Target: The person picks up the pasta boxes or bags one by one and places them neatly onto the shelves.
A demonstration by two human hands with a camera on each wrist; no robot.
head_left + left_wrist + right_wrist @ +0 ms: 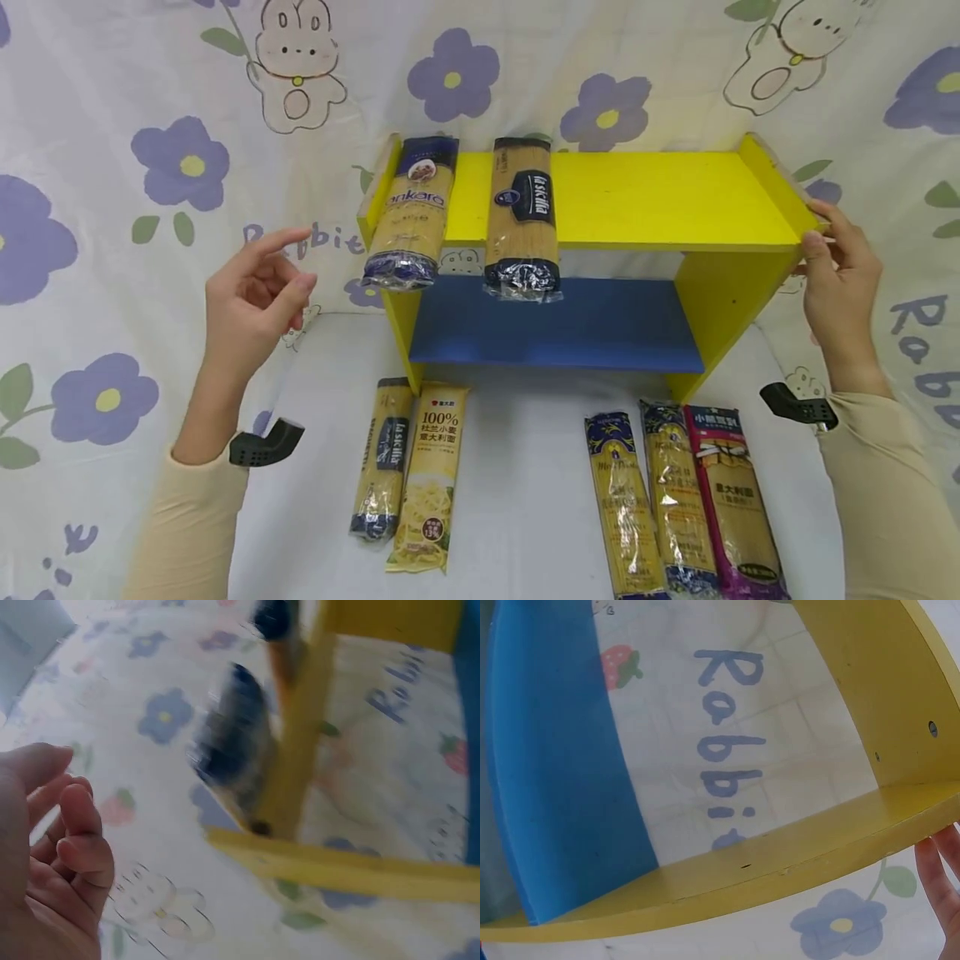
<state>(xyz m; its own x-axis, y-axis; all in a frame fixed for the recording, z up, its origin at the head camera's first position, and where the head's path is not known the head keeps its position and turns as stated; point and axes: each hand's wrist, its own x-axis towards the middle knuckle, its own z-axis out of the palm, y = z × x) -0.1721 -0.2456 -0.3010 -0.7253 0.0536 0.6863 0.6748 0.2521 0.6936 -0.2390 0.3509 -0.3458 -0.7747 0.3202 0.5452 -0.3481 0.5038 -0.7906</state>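
Here the right hand grips a boxy painted shelf, left hand loosely curled.

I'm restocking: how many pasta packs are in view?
7. Yellow top shelf: an Ankara pack and a La Sicilia pack. White table, left: another La Sicilia pack and a cream pack; right: two blue-topped packs and a magenta-edged pack. More may hide under the blue board.

Right fingers on yellow-and-blue shelf unit
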